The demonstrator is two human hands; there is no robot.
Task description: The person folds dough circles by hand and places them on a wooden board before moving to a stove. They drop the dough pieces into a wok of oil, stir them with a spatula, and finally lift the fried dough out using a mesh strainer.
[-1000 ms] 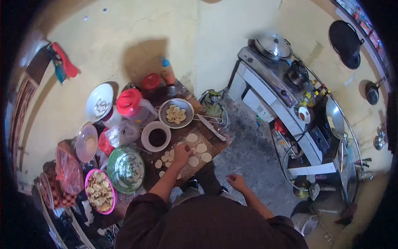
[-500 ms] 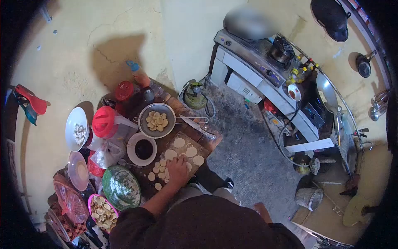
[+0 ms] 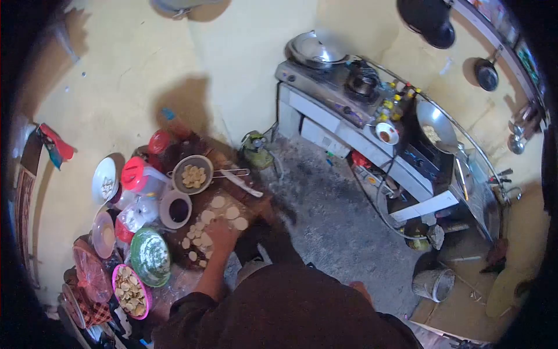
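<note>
My left hand (image 3: 222, 234) is over the floured board (image 3: 235, 203), on or just above the pale flat dough rounds (image 3: 218, 202). Its fingers are smeared by motion, so their grip cannot be made out. Larger rounds lie beyond the hand, and smaller ones (image 3: 193, 255) are scattered to its left. Just past the board, a strainer (image 3: 210, 181) holds several pale pieces. Beside it lies a knife (image 3: 243, 185), and a white bowl (image 3: 165, 216) contains dark liquid. Only a little of my right hand (image 3: 361, 289) shows, low at my right side; its fingers are hidden.
A green basin (image 3: 139, 256) and a pink-rimmed basket of pale pieces (image 3: 147, 302) stand at the left. A red-lidded jug (image 3: 135, 173) is behind the bowl. Across the grey floor (image 3: 331, 221) are a stove (image 3: 325, 87), a wok (image 3: 436, 119) and a bucket (image 3: 427, 286).
The head view has turned, so the table and stove sit further left in the frame. My left hand stays among the dough rounds, now more blurred. My right hand remains low at my side.
</note>
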